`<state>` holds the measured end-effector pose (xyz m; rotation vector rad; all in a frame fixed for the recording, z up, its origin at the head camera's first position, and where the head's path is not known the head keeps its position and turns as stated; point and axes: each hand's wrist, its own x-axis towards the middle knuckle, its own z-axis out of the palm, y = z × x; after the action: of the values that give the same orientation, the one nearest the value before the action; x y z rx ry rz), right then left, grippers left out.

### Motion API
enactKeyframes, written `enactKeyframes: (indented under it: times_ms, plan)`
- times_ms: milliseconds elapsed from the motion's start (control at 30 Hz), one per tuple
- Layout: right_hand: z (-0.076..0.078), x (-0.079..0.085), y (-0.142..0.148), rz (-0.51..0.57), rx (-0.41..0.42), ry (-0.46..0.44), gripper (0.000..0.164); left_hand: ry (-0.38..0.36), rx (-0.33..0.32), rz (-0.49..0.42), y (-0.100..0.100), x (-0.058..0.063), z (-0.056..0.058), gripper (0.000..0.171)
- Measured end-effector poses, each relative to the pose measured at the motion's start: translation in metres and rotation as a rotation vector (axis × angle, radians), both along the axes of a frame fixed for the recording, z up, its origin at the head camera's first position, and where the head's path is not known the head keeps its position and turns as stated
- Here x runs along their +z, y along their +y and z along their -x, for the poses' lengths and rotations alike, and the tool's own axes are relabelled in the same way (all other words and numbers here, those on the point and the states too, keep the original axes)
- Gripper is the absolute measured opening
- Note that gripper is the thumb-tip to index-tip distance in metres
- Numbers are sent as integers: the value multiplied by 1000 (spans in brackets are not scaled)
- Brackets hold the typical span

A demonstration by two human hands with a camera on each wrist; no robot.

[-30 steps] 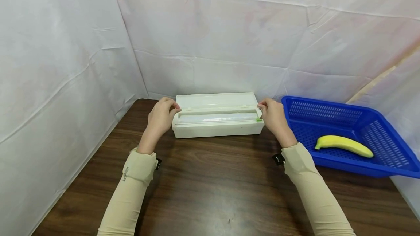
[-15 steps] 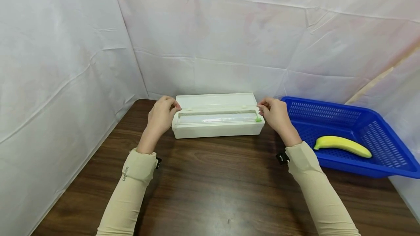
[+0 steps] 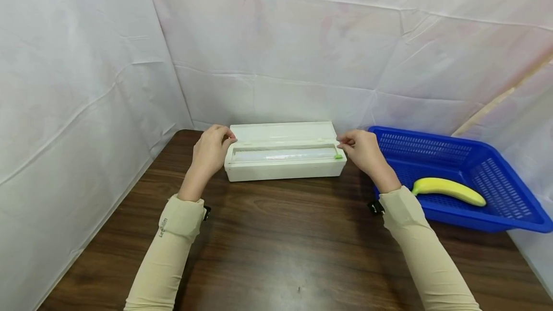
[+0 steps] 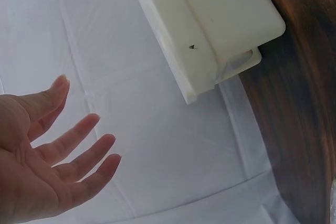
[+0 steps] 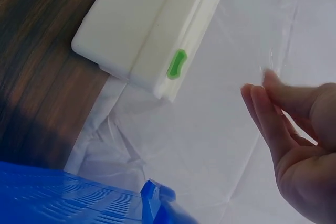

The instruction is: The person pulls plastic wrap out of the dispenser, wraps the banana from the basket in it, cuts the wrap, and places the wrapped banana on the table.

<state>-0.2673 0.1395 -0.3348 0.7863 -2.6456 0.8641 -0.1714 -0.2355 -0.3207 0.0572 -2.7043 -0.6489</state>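
A thin, clear sheet of plastic film (image 5: pixel 270 59) is showing as a faint glint at the fingertips of the right hand (image 3: pixel 364 151), just off the right end of the long white plastic box (image 3: pixel 282 172), which is sitting on the dark brown wood-grained surface (image 3: pixel 268 234). By its look the film is going to be nearly weightless, limp and slick, probably clinging to itself and tearing or stretching under an uneven pull, so the places to be holding are its two outer corners, in a fingertip pinch with the tension kept even. The glossy clear roll (image 3: pixel 282 154) is lying inside the box, in front of the raised white lid (image 3: pixel 282 132), and is presumably feeding the sheet; the stiff, light-looking box is likely to be sliding if tugged hard. The right grip is pinching the film's edge, thumb meeting fingertips. The left hand (image 3: pixel 209 150), just off the box's left end, is also pinching, thumb and forefinger together and the other fingers spreading apart; it is probably holding the other corner, though the film there is too transparent to see. The film is apparently spanning between both grips, above the box, and the small green plastic slider (image 3: pixel 338 156) is resting at the box's right end.
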Motion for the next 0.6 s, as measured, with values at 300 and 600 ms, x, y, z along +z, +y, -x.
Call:
enactKeyframes:
  times_ms: [300, 600]
  plan:
    - [1, -4, -4, 28, -22, 121, 10, 12, -31, 125, -1, 0, 0, 18]
    - [0, -2, -7, 7, -36, 120, 11, -93, -46, 249, -3, -2, 1, 24]
